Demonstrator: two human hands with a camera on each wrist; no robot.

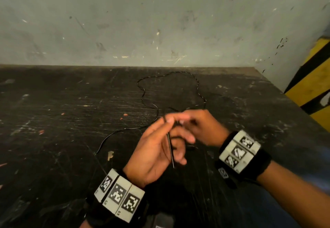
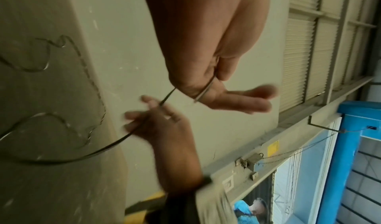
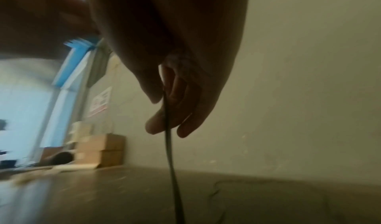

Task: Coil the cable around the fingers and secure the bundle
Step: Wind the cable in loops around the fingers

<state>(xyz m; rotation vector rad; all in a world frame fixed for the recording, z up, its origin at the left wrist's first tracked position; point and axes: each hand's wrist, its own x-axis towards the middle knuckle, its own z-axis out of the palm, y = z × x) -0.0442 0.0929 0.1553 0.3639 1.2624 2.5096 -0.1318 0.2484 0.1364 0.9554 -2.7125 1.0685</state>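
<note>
Wrist bands with printed markers sit closest to the head camera, one on each forearm. Left hand [image 1: 157, 145]: raised above the table [image 1: 53, 120], palm turned inward, fingers extended; its thumb traps one end of the cable [image 1: 142, 92] against the palm, and a short free tail hangs down past the heel of the hand. Grip state: pinching the cable. Right hand [image 1: 200, 126]: just beyond the left fingertips, blurred in the head view; the left wrist view shows the cable running through its fingers, so it is judged to be grasping the cable and guiding it.

Progress, as a judgement: the task is at its start. No complete turn is visible around the left fingers; only the anchored end and one short span between the two hands. Nearly the whole length lies slack on the table, running away from the hands in wavy loops toward the wall [image 1: 160, 22]. Remaining: all winding turns, then securing the bundle.

Surroundings: the table is dark, scratched and flecked with small debris. A yellow and black striped post [image 1: 314, 77] stands at the right edge, well apart from the cable.

Obstructions: none on the table near the cable. The kinked loops may snag one another while being drawn in
</note>
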